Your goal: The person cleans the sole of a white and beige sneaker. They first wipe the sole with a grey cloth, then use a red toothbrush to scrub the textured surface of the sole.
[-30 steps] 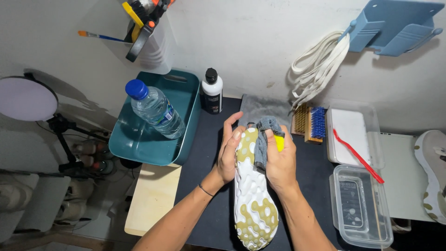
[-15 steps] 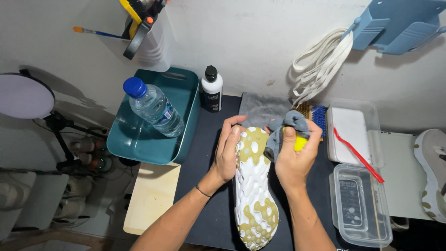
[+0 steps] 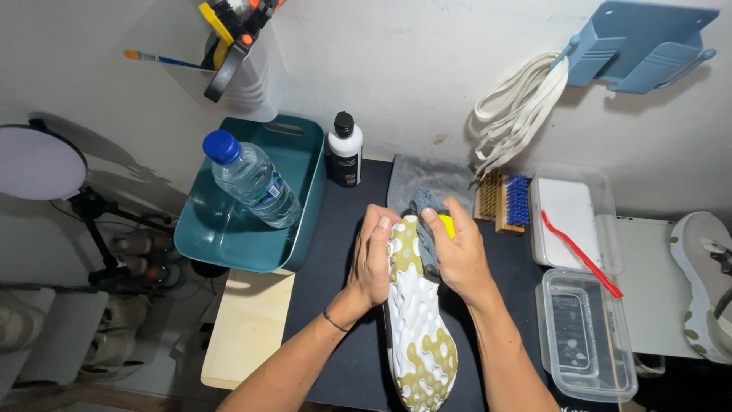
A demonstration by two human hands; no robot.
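Note:
A sneaker [image 3: 418, 320] with a white and olive-gold sole faces up over the dark mat [image 3: 335, 252], toe pointing away from me. My left hand [image 3: 372, 255] grips its left side near the toe. Against the right side of the toe, my right hand [image 3: 456, 252] presses a grey cloth [image 3: 425, 221]. A bit of yellow [image 3: 447, 225] shows beside that cloth.
A teal tub [image 3: 229, 236] with a water bottle [image 3: 250, 180] stands left, a black-capped bottle [image 3: 345, 149] behind the mat. Brushes [image 3: 503, 201], a white box with a red toothbrush [image 3: 581, 253], a clear lidded box [image 3: 583, 336] and another sneaker [image 3: 705, 282] lie right. White laces [image 3: 518, 107] hang on the wall.
My right hand with the grey cloth has shifted back along the toe's right side, between forward and nearer positions. My left hand keeps its hold on the sneaker.

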